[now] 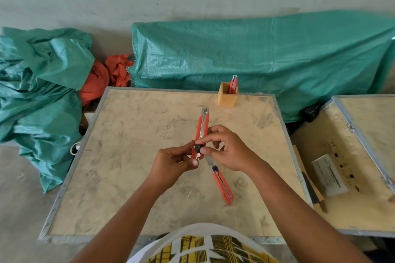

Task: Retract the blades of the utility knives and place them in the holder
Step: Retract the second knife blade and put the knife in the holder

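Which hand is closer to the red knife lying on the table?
Right. The right hand hovers just above the blade end of the lying knife; the left hand sits farther off to its left, gripping the held knife.

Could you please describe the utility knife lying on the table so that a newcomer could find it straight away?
Start at the wooden table with the metal rim, then look just below the right hand. The loose knife lies flat there, slanting toward the near right. Unlike the knife in the hands or the one upright in the wooden holder, nobody is touching it.
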The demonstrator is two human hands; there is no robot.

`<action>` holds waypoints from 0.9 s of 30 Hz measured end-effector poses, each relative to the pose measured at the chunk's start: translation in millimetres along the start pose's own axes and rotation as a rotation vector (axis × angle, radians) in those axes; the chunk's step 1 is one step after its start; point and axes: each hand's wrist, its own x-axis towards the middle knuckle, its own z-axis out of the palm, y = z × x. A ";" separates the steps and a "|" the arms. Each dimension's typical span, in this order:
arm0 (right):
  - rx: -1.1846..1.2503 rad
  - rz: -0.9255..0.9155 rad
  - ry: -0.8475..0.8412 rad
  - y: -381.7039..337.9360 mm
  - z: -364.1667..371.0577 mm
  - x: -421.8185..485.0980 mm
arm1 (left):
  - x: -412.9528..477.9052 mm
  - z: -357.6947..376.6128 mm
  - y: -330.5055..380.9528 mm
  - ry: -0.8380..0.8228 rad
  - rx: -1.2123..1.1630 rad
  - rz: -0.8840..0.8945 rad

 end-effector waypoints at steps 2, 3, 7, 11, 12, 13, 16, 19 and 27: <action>0.025 -0.007 0.057 -3.7 1.1 -3.1 | -0.8 -1.5 2.3 -0.001 0.012 0.004; 0.036 -0.007 0.078 -4.6 1.9 -4.4 | -1.4 -2.2 3.5 -0.004 0.015 0.005; 0.068 -0.004 0.066 -5.1 2.1 -9.0 | -2.4 -2.2 7.6 -0.006 0.031 0.016; 0.096 -0.007 0.104 -7.9 1.2 -14.0 | -4.9 1.5 12.6 -0.015 0.045 0.041; 0.100 -0.015 0.133 -9.2 1.6 -15.2 | -5.3 2.8 13.8 -0.019 0.044 0.046; 0.098 -0.026 0.160 -10.6 1.9 -16.4 | -5.3 3.6 14.5 -0.026 0.048 0.050; 0.088 -0.042 0.191 -11.3 0.4 -19.3 | -3.4 6.0 15.3 -0.039 0.059 0.056; 0.111 -0.029 0.179 -5.9 -3.7 -21.5 | -0.7 10.0 16.1 -0.031 0.058 0.054; 0.102 0.016 0.290 7.2 -7.5 -16.6 | 14.3 20.9 14.4 -0.053 0.110 0.073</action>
